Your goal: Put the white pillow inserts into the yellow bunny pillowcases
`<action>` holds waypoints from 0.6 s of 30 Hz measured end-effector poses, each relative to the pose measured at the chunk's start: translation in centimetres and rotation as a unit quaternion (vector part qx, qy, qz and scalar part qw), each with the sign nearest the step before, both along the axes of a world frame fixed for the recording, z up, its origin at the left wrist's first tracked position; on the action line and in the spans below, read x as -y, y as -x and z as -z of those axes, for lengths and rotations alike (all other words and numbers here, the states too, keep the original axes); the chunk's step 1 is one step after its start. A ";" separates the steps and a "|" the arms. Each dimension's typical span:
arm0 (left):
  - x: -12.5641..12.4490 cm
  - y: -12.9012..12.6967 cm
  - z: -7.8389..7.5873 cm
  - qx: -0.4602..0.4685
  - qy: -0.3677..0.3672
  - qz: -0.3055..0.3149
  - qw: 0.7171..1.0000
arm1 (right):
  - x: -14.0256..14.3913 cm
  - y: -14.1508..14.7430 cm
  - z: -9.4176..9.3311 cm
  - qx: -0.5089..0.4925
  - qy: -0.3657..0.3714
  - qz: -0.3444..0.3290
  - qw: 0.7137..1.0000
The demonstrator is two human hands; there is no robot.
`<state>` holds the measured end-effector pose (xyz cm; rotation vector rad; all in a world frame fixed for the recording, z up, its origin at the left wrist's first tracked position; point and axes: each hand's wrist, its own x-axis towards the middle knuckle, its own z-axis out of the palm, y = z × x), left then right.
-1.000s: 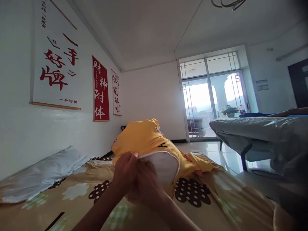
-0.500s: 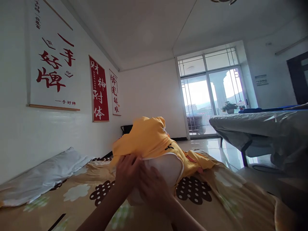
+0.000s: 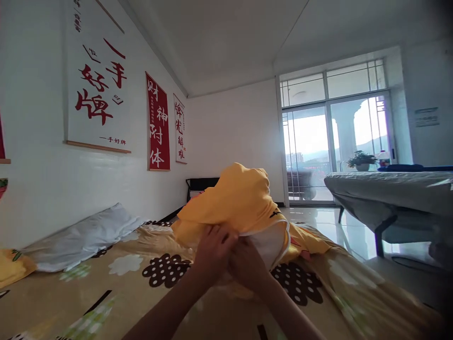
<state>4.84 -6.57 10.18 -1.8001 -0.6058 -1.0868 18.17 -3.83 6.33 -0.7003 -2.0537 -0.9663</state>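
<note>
step: working yellow pillowcase [image 3: 244, 198] over white pillow [image 3: 269, 241] on the bed [image 3: 116, 293] | grip: left hand [image 3: 214, 248] and right hand [image 3: 247, 264] both clamped on the case's open edge | next: likely needs a firm pull over the exposed end

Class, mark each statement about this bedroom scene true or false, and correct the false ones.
1. Both hands, left hand and right hand, are on the yellow pillowcase. True.
2. The white pillow is fully covered. False: part of it shows at the opening.
3. A grey pillow lies by the wall. True.
4. The bedsheet is plain blue. False: it is tan with flower prints.
5. The potted plant stands on the bed. False: it stands by the glass door.
</note>
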 end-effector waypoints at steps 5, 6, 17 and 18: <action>0.6 0.7 -0.1 -0.008 -0.026 0.013 1.000 | 1.9 -1.9 -0.5 -0.032 -0.070 -0.062 0.995; 0.8 0.7 -0.1 -0.009 -0.022 0.015 1.000 | 2.2 -2.8 -0.4 -0.019 -0.076 -0.059 0.995; 1.6 2.6 0.7 0.009 -0.024 -0.005 1.000 | -2.8 -14.9 11.4 -0.425 0.291 0.166 0.841; 1.8 2.4 0.7 0.007 -0.023 -0.007 1.000 | -3.2 -14.4 11.6 -0.403 0.324 0.182 0.836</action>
